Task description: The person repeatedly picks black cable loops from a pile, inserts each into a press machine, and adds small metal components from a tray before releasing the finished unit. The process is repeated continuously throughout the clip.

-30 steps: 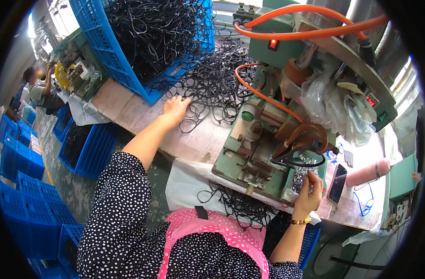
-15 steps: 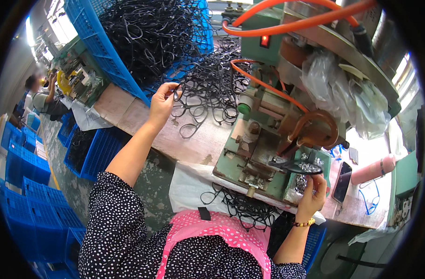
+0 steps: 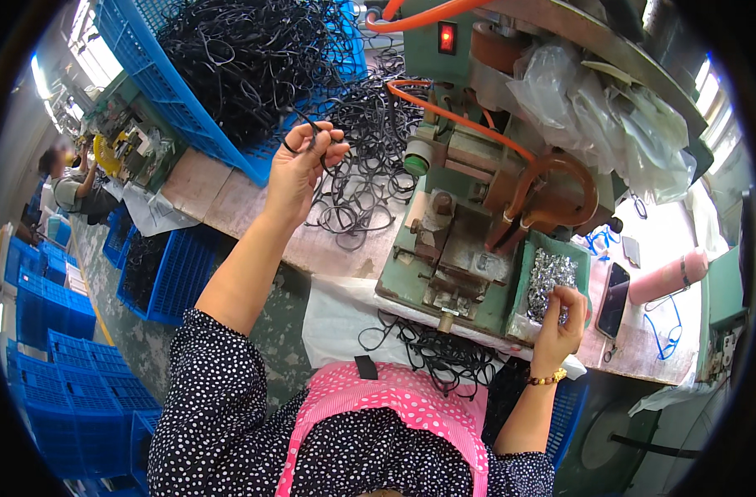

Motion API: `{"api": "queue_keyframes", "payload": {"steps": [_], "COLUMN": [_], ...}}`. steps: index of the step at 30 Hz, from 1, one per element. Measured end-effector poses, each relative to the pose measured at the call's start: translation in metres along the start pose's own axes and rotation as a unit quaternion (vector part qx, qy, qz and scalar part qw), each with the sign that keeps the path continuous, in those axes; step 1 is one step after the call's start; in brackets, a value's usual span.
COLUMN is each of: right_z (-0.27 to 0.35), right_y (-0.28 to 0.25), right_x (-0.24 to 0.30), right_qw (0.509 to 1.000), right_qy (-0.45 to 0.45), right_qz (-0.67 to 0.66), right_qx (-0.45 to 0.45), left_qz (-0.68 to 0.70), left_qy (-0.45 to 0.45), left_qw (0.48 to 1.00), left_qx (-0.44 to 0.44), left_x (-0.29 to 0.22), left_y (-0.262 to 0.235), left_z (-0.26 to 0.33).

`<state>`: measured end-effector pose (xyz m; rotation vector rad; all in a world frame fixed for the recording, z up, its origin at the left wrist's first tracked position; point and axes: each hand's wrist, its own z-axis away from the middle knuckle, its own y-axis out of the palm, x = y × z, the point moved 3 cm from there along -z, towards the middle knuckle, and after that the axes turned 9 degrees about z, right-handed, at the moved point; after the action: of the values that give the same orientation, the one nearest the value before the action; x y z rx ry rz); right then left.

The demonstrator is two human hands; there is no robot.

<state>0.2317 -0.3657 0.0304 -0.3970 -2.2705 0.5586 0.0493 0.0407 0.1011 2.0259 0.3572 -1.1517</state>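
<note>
A thin black elastic cord loop (image 3: 299, 132) is pinched in the left hand (image 3: 299, 170), raised over the wooden bench (image 3: 229, 203); its long axis runs from near left to far right. Beyond it, one blue plastic crate (image 3: 146, 58) is heaped with tangled black loops. To the right, the right hand (image 3: 560, 319) is closed on small silvery metal clips (image 3: 552, 277) in one green tray (image 3: 523, 290) of the green press machine (image 3: 452, 257).
</note>
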Motion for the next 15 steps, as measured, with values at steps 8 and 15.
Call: {"api": "queue_keyframes", "payload": {"steps": [8,15], "right_z": [-0.001,-0.017], "right_y": [0.006,0.007], "right_x": [-0.002,0.046], "right_qw": [0.993,0.956], "right_qy": [0.063,0.101], "right_qz": [-0.103,-0.269], "right_qx": [0.007,0.055], "left_qz": [-0.096,-0.043], "left_qy": [-0.115,-0.003], "left_qw": [0.985,0.999], "left_qx": [-0.083,-0.015], "left_x": [0.006,-0.016], "left_y": [0.014,0.076], "left_z": [0.025,0.082]}}
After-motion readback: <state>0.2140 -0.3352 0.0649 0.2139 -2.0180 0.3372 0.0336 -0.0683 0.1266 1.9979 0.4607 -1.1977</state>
